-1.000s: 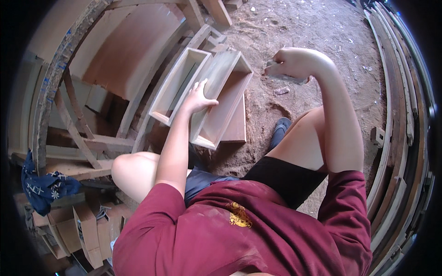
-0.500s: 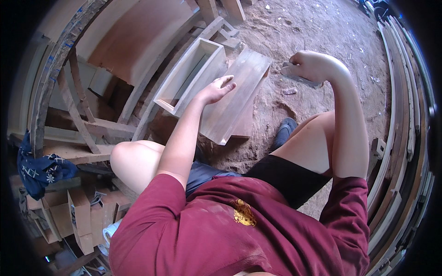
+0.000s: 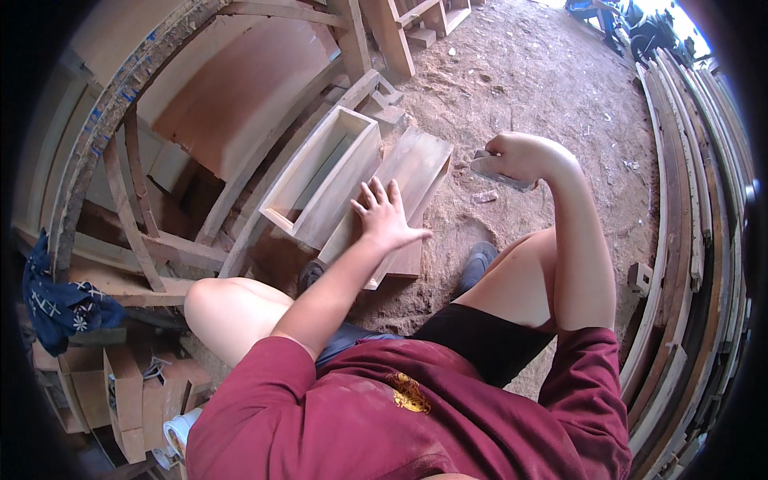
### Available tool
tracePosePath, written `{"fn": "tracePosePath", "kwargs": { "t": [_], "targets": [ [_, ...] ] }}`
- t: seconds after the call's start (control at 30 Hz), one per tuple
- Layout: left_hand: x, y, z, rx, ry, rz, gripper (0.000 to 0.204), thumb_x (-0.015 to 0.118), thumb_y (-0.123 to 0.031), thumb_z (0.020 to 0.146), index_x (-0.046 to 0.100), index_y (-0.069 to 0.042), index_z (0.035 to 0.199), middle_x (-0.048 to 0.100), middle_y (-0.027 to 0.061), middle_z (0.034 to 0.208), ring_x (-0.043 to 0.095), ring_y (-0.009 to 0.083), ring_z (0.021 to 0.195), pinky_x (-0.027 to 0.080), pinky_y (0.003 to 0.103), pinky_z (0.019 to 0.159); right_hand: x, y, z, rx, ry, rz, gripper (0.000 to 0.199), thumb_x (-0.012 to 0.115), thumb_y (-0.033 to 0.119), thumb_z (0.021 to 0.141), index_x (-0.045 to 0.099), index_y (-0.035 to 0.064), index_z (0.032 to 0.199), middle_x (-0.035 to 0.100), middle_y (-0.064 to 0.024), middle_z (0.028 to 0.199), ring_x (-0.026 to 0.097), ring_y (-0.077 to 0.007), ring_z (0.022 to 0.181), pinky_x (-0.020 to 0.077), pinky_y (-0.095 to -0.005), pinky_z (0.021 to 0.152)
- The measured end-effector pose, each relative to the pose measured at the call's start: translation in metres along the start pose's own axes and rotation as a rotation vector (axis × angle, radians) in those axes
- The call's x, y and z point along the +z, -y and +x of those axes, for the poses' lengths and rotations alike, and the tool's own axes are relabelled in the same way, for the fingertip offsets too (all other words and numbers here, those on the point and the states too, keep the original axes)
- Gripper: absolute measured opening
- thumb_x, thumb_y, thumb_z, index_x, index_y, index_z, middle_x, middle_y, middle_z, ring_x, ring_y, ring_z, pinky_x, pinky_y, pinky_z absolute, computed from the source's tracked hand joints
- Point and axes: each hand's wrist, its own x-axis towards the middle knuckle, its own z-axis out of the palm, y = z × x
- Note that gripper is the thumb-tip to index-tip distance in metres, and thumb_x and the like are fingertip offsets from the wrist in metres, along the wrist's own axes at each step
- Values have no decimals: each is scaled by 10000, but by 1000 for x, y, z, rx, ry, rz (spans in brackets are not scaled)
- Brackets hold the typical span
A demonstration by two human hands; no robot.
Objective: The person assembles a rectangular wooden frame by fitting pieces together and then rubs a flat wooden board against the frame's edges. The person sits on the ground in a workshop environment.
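My left hand (image 3: pixel 386 222) is spread with its palm over the upper face of a long wooden box (image 3: pixel 418 158). The thumb points right; whether the palm presses on the wood I cannot tell. Off to the right, above the dirt floor, my right hand (image 3: pixel 524 158) is bent at the wrist and closed around a flat grey sheet (image 3: pixel 490 167), sandpaper-like, with its edge sticking out past the fingers. Beside the long box on its left, an open-topped wooden drawer (image 3: pixel 346 192) shows its hollow inside.
Stacked long boards (image 3: pixel 672 240) line the right side. At left stands a wooden frame (image 3: pixel 132 184) with a dark blue cloth (image 3: pixel 60 300) hanging on it. Wooden boxes (image 3: pixel 128 392) sit lower left. A small pale red chunk (image 3: pixel 485 196) lies on the dirt floor (image 3: pixel 520 88).
My left hand has turned and spread its fingers wide over the long box. The right hand keeps its hold on the grey sheet. The whole view has shifted.
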Motion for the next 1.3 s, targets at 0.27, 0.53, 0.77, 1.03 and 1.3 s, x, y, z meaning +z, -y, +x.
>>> {"fn": "tracePosePath", "kwargs": {
  "t": [0.27, 0.53, 0.77, 1.03, 1.3],
  "targets": [
    [21, 1, 8, 5, -7, -13, 833, 607, -147, 871, 163, -49, 1570, 130, 351, 1579, 130, 581, 1441, 185, 802, 1040, -4, 5, -5, 21, 22, 12, 587, 573, 538, 926, 692, -34, 974, 681, -219, 820, 667, -321, 716, 524, -437, 698],
    [19, 62, 40, 191, -205, -591, 809, 557, -77, 699, 379, 23, 1482, 419, 319, 1462, 436, 472, 1344, 406, 416, 1106, -10, -11, -13, 16, -41, 5, 596, 578, 556, 916, 691, -28, 947, 674, -244, 822, 668, -363, 740, 517, -449, 709],
    [73, 86, 67, -33, 76, -1278, 799, 640, -119, 695, 400, 139, 1412, 618, 289, 1250, 596, 330, 1208, 468, 352, 1024, -10, -12, -15, 51, -50, 43, 625, 583, 587, 902, 699, -26, 948, 678, -253, 859, 663, -389, 772, 519, -451, 732],
    [75, 81, 65, 33, -165, -748, 814, 641, -210, 767, 333, 55, 1473, 520, 317, 1359, 510, 379, 1300, 406, 413, 1096, -9, -6, -19, 65, -78, 37, 638, 599, 599, 888, 705, -26, 958, 680, -255, 879, 662, -389, 802, 514, -454, 750],
    [50, 48, 44, -55, -371, -742, 844, 721, -448, 789, 409, -12, 1441, 503, 267, 1390, 428, 418, 1350, 363, 452, 1125, -5, 0, -18, 57, -94, -12, 607, 598, 569, 894, 701, -28, 941, 678, -253, 850, 664, -386, 770, 522, -452, 722]
  ]
}}
